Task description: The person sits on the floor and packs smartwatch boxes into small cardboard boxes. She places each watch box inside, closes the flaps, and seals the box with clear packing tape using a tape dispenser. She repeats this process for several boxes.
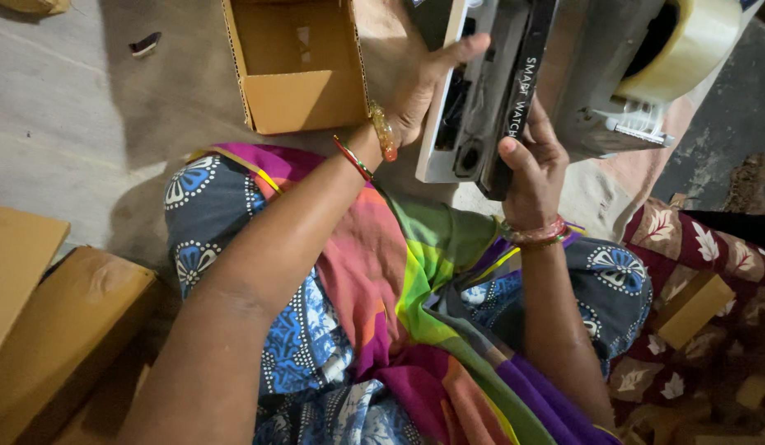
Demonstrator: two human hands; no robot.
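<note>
We see the left hand [423, 86] spread open against a white product box [448, 99]; the right hand [531, 161] grips its black sleeve [518, 99], apparently half slid off.

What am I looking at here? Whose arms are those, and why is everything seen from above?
The picture comes from a small camera worn on a person's head, so you look down just as they do. The two arms belong to that person, who sits on the floor in a colourful patterned cloth. The left hand lies flat against the side of a white and black product box, and the right hand grips its lower edge, so both hold it up together. Behind the box stands a tape dispenser with a roll of clear tape. An open, empty cardboard box sits on the floor ahead. More flat brown cardboard pieces lie to the left.
</note>
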